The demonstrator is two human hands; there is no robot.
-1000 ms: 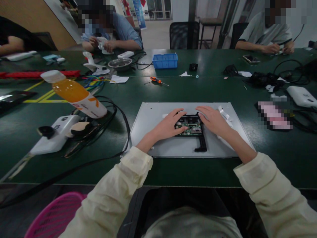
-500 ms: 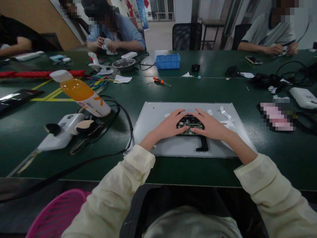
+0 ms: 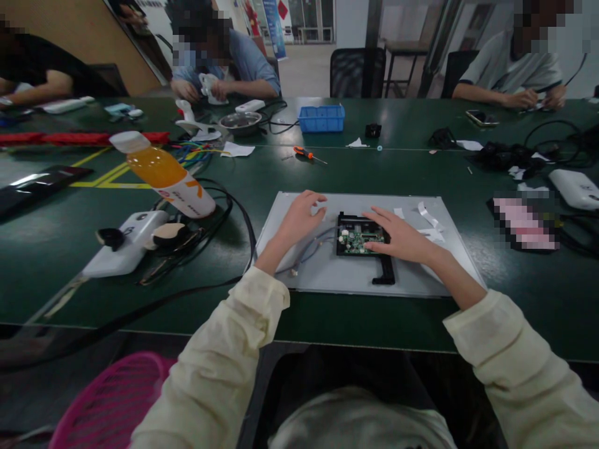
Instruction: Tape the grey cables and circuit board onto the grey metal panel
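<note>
A green circuit board (image 3: 358, 241) sits in a black plastic frame (image 3: 345, 217) on a light grey flat panel (image 3: 322, 282). A black L-shaped arm (image 3: 387, 271) sticks out from the frame toward me. My right hand (image 3: 401, 236) lies over the right end of the frame, fingers spread along its top and the thumb over the board's lower part. Whether it presses there I cannot tell. Left of the frame, my left hand (image 3: 302, 218) hovers over the panel with fingers apart and nothing in them. Thin grey cables (image 3: 311, 246) run from the board's left side beneath it.
An orange drink bottle (image 3: 163, 174) and a white power strip (image 3: 126, 246) with black cords stand at left. Beyond the panel lie an orange screwdriver (image 3: 306, 153), a blue basket (image 3: 321, 118) and a steel bowl (image 3: 240, 123). A pink phone (image 3: 524, 221) lies right. Several people sit opposite.
My left hand has come off the frame and moved left, uncovering the board's left side and the grey cables. My right hand has stayed at the frame. The view has shifted slightly.
</note>
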